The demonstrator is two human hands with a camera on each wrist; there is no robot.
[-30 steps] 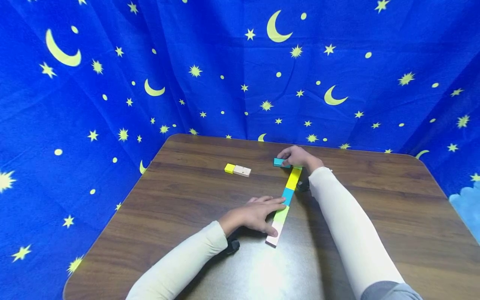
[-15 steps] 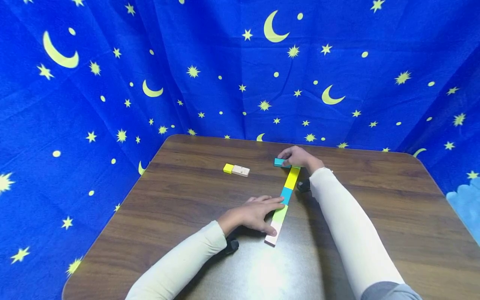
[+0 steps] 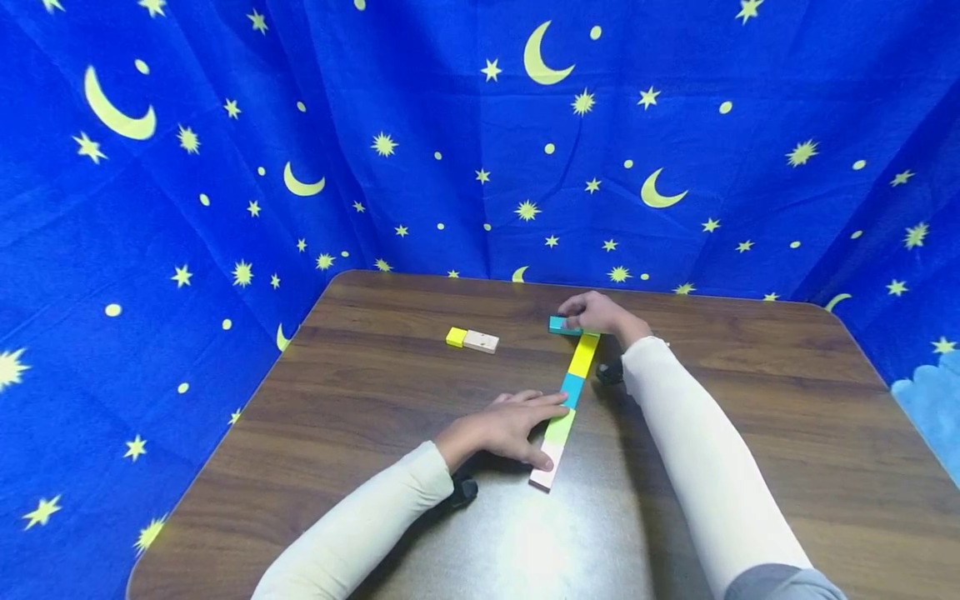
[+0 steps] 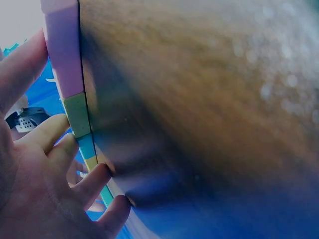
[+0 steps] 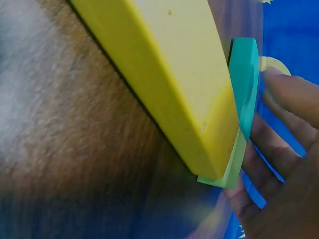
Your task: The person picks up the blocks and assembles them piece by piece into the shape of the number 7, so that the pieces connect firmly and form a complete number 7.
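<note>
A row of flat coloured blocks lies end to end on the table. From near to far come a pale pink block, a light green block, a blue block and a yellow block. My left hand lies along the row's left side, fingers spread, thumb at the pink block and fingertips at the green and blue ones. At the far end, a teal block points left from the row. My right hand curls over it, thumb near side, fingers beyond. Another green block shows there.
Left of the row, a yellow block and a pale wooden block lie end to end. The wooden table has rounded corners. A blue curtain with moons and stars stands behind and at both sides.
The head view has shifted very slightly. Both hands and the blocks stay in place.
</note>
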